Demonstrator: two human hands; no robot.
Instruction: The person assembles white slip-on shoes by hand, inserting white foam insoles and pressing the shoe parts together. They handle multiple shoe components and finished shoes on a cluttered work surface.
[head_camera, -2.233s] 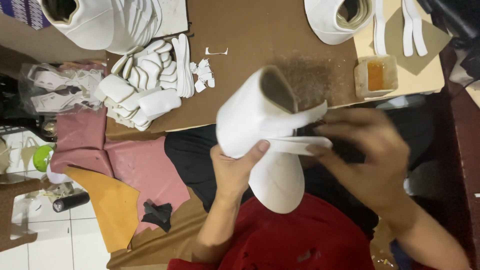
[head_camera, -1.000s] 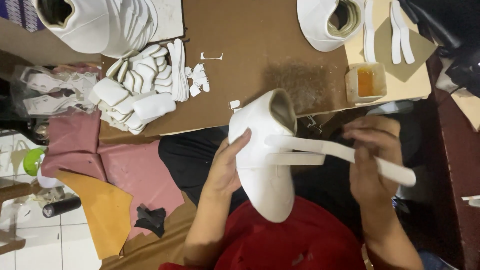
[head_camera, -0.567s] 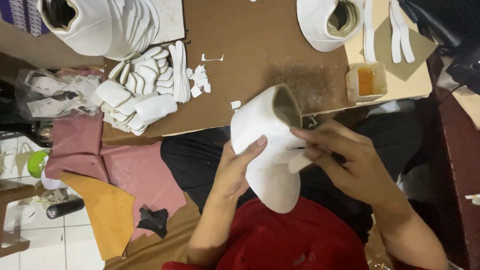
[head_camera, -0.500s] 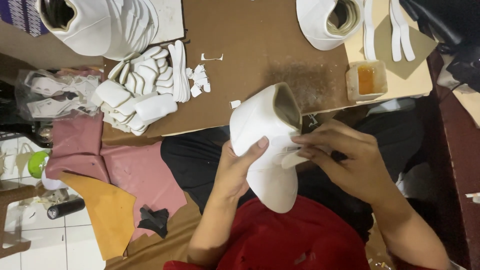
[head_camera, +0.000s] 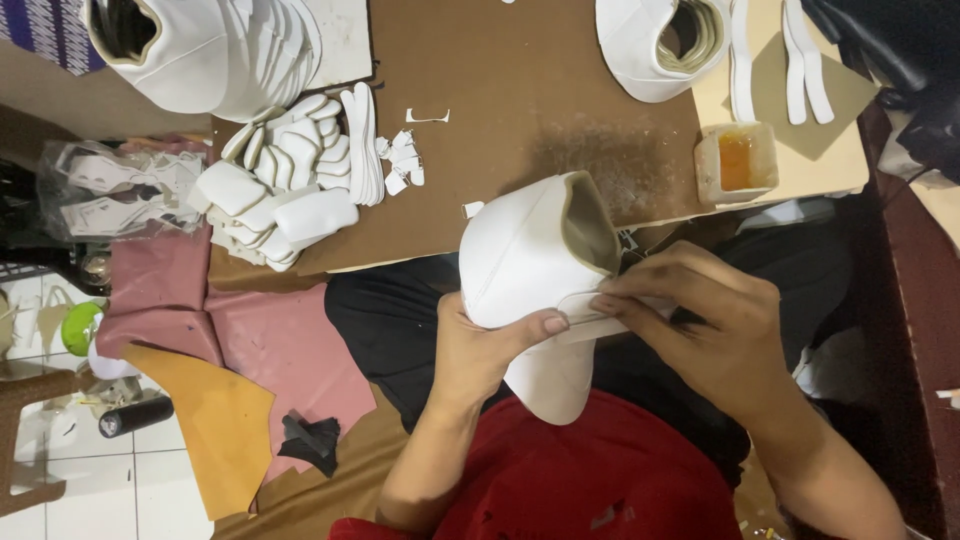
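Left hand (head_camera: 478, 352): wrapped around the white shoe upper (head_camera: 535, 290) from the left, thumb pressed across its side, holding it over the lap just off the near edge of the surface (head_camera: 500, 120).
Shoe upper: long axis runs roughly top to bottom of the view, tilted a little; the open collar points up and right toward the surface, the narrow toe points down toward the red shirt (head_camera: 590, 480).
Strip (head_camera: 590, 318): a white band lying across the upper's side, under the thumb and fingertips.
Right hand (head_camera: 715, 335): fingers pinched narrow on the strip at the upper's right side.
Risk: the strip could set crooked or wrinkle if either pinch slips, judging by how little of it is pinned.
Glue pot (head_camera: 737, 162): small tub of amber liquid near the surface's edge; an elbow swing could tip it.
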